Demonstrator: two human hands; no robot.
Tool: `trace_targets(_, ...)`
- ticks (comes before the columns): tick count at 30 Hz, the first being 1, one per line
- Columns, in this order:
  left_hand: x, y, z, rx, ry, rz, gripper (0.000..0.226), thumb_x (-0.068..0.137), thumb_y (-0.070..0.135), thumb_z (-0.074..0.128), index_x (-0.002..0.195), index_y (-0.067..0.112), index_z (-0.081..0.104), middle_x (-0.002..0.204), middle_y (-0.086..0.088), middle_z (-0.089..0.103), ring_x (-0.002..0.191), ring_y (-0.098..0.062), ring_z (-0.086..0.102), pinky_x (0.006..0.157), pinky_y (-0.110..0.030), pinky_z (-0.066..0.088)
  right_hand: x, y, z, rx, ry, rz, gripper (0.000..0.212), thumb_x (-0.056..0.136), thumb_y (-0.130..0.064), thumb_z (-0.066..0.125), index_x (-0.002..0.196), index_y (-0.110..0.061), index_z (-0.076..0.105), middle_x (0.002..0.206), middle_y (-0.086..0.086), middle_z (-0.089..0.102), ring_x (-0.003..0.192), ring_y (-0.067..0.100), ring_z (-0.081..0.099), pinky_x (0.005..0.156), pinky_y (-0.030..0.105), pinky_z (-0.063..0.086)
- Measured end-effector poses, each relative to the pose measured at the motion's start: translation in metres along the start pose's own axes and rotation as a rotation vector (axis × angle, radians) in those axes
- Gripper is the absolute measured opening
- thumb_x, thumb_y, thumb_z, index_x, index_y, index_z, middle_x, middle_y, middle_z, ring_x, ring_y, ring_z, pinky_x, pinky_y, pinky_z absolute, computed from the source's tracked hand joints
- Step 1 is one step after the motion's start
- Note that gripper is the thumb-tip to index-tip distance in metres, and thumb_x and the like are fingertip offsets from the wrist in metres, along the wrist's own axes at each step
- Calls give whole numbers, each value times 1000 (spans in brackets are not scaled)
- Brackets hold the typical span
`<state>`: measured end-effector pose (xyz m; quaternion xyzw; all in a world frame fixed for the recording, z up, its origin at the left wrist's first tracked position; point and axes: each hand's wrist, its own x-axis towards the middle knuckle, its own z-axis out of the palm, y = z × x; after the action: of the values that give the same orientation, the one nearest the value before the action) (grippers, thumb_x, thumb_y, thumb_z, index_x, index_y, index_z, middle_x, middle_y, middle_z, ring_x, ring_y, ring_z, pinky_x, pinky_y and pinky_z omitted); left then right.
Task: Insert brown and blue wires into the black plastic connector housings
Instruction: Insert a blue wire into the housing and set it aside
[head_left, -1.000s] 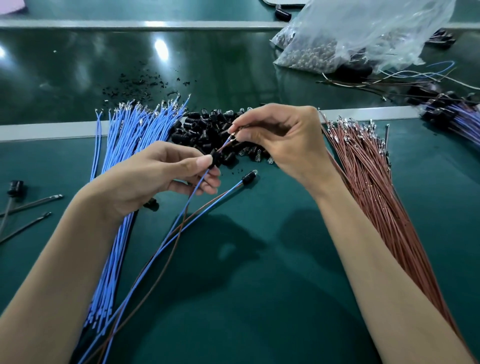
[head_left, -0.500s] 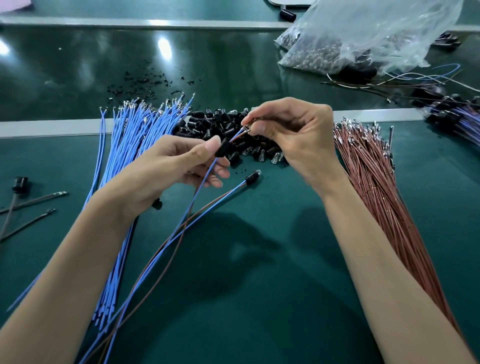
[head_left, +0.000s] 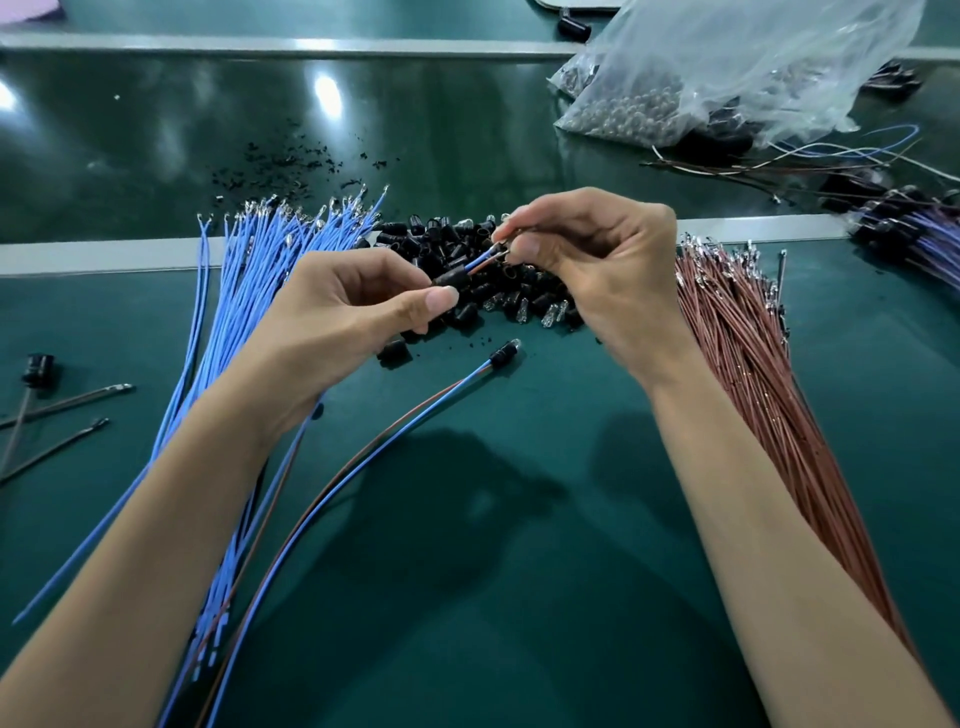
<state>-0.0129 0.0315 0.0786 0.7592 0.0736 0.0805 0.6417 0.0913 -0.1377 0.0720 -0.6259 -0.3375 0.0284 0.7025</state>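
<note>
My left hand (head_left: 353, 306) pinches a small black connector housing (head_left: 451, 279) between thumb and fingers. A blue wire and a brown wire (head_left: 480, 264) come out of the housing's right end, and my right hand (head_left: 597, 260) pinches their metal tips. Both hands hover over a pile of black housings (head_left: 467, 249). A bundle of blue wires (head_left: 260, 270) fans out at the left. A bundle of brown wires (head_left: 737, 353) lies at the right. One finished blue-and-brown pair with a housing (head_left: 501, 353) lies on the green mat between my arms.
A clear plastic bag of small parts (head_left: 727, 78) sits at the back right. Assembled wire sets (head_left: 914, 228) lie at the far right edge. A black capacitor-like part (head_left: 36, 366) and dark loose wires (head_left: 67, 400) lie at the left. Black crumbs (head_left: 291, 166) dot the glossy strip behind.
Both hands have risen slightly over the housing pile. The housing has slid along the wire pair, leaving a shorter stretch of wire between my two hands.
</note>
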Motion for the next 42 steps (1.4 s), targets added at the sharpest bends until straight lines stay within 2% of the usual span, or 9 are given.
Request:
trace_targets(17, 0, -4, 7, -31, 34, 24, 20, 67, 33, 72, 70, 14, 68, 57, 5, 64, 48, -7, 52, 49, -14, 41, -4, 6, 10, 8, -38, -1, 33, 77, 15, 67, 95, -12, 66, 78, -8, 72, 75, 8, 69, 74, 19, 54)
trace_targets(21, -2, -2, 11, -42, 62, 24, 19, 67, 35, 70, 71, 17, 69, 55, 6, 64, 47, -3, 45, 47, -13, 34, -5, 7, 13, 46, -34, -1, 33, 76, 16, 66, 96, -10, 65, 78, -5, 72, 73, 9, 69, 73, 19, 53)
trace_targets(27, -3, 0, 10, 26, 91, 30, 21, 64, 39, 72, 68, 18, 70, 57, 5, 66, 63, -20, 49, 64, -36, 35, -7, 11, 17, 51, -42, 24, 32, 77, 18, 65, 99, -5, 65, 77, -4, 72, 70, 9, 69, 71, 20, 55)
trace_targets(29, -2, -3, 10, 33, 90, 26, 22, 63, 40, 71, 68, 19, 70, 55, 5, 65, 58, -15, 48, 55, -28, 35, -7, 12, 19, 50, -58, 40, 31, 76, 18, 66, 100, -3, 65, 77, -2, 71, 72, 10, 69, 72, 21, 55)
trace_targets(32, 0, -3, 6, 50, 57, 9, 26, 61, 41, 72, 67, 17, 69, 53, 6, 64, 47, -3, 43, 45, -13, 31, -6, 10, 14, 27, -134, 68, 29, 76, 15, 68, 102, 0, 65, 83, 5, 71, 77, 9, 69, 76, 20, 53)
trace_targets(36, 0, -3, 0, 108, -32, -13, 37, 57, 51, 73, 63, 15, 68, 54, 2, 63, 53, -10, 40, 47, -16, 29, -6, 4, 3, -26, -405, 162, 35, 79, 8, 70, 109, -8, 63, 95, 10, 70, 87, 13, 67, 81, 23, 52)
trace_targets(38, 0, -4, 1, 117, -68, -34, 39, 59, 50, 71, 64, 12, 68, 56, 0, 62, 62, -18, 42, 58, -27, 32, -7, 2, 5, -80, -447, 202, 35, 74, 1, 77, 104, -15, 68, 89, 5, 71, 78, 11, 66, 70, 22, 51)
trace_targets(40, 0, -6, 1, 109, -109, -62, 38, 66, 46, 69, 66, 8, 67, 57, -1, 61, 67, -20, 43, 68, -34, 32, -6, 4, 10, -210, -403, 148, 25, 70, -5, 82, 92, -12, 73, 78, 9, 72, 64, 19, 59, 58, 32, 46)
trace_targets(42, 0, -7, -1, 88, -165, -89, 33, 71, 42, 65, 68, 10, 68, 57, 0, 57, 66, -17, 44, 68, -28, 36, -5, 5, 13, -241, -387, 134, 18, 70, -7, 82, 86, -9, 73, 70, 8, 71, 56, 16, 52, 52, 31, 40)
